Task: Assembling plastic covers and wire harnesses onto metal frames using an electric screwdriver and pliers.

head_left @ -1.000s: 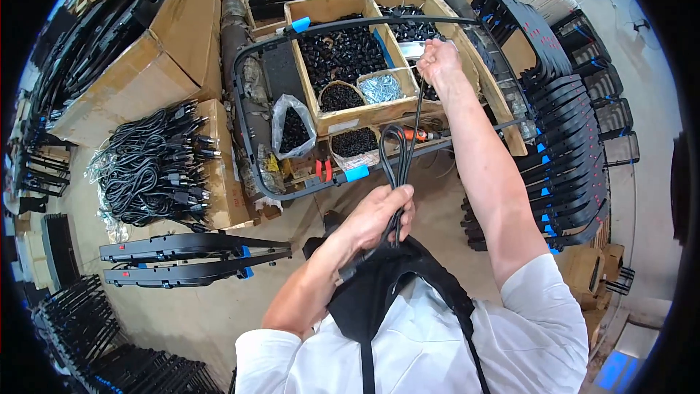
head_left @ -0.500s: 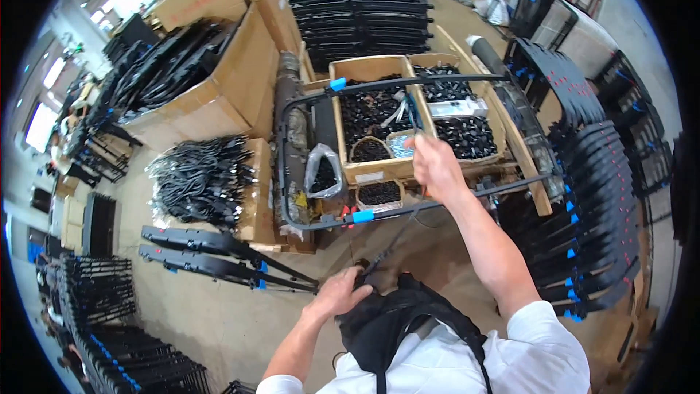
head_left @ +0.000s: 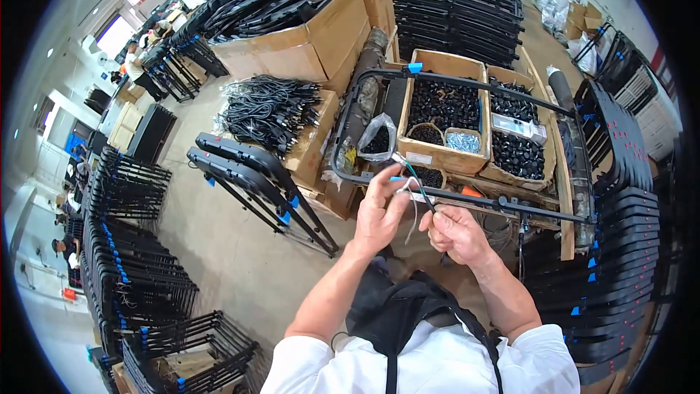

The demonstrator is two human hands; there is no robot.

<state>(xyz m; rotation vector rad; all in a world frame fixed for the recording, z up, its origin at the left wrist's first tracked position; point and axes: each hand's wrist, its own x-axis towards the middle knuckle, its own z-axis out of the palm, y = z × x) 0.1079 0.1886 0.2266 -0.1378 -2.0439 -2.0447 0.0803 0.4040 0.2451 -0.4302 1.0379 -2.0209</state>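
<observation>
Both my hands are raised close together in front of the near bar of a black metal frame (head_left: 547,211). Between them is a thin cable (head_left: 421,188) whose end splits into loose wires, some green and some pale. My left hand (head_left: 378,215) pinches the pale wires near the split end. A small white connector (head_left: 397,157) shows just above its fingertips. My right hand (head_left: 459,233) is closed around the black part of the cable, thumb on top. Where the cable runs below the right hand is hidden.
Wooden boxes of black plastic parts (head_left: 445,106) stand under the frame, with a tray of silvery screws (head_left: 462,141). A bundle of black cables (head_left: 270,113) lies on a carton at left. Folded black frames (head_left: 251,175) stand nearby; stacked frames (head_left: 612,277) line the right.
My right hand has come back from over the boxes toward me. My left hand has risen from near my apron to the wires. The view has shifted, so the boxes sit farther right.
</observation>
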